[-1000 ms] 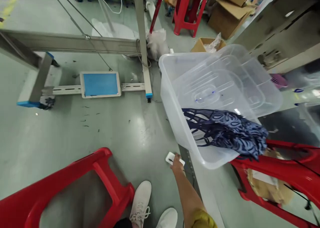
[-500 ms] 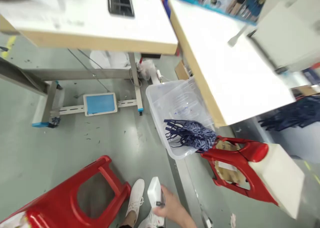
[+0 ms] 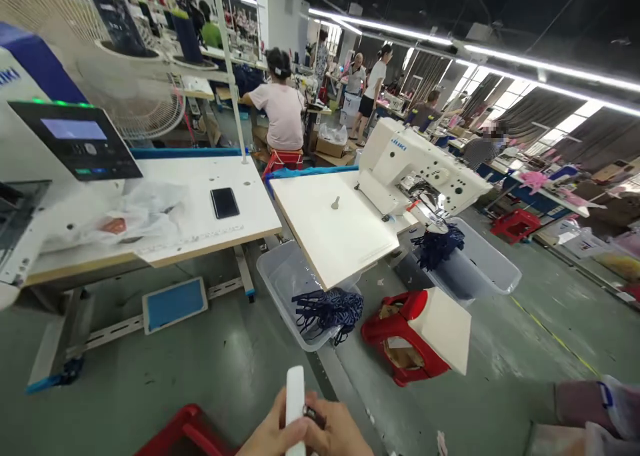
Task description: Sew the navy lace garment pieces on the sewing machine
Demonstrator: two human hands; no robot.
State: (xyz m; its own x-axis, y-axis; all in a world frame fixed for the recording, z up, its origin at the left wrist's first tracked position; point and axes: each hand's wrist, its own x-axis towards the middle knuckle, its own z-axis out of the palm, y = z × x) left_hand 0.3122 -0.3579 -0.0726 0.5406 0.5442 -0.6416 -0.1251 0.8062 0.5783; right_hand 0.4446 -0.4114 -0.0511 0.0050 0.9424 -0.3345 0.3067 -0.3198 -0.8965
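Note:
Both hands meet low in the middle of the view around a slim white block-shaped object with a rounded top, held upright. My left hand is closed on its left side. My right hand closes from the right, its fingers wrapped against the object. A small dark, shiny piece shows between the right fingers; I cannot tell its kind. The lower end of the white object is partly covered by the fingers.
Ahead stand two white tables with a phone and a sewing machine. A clear bin with navy strapped fabric sits below. Red stools stand right and lower left. Several people work farther back.
The view has lifted from the floor to the workshop. My left hand has come in and joined the right on the white object, which now stands more upright.

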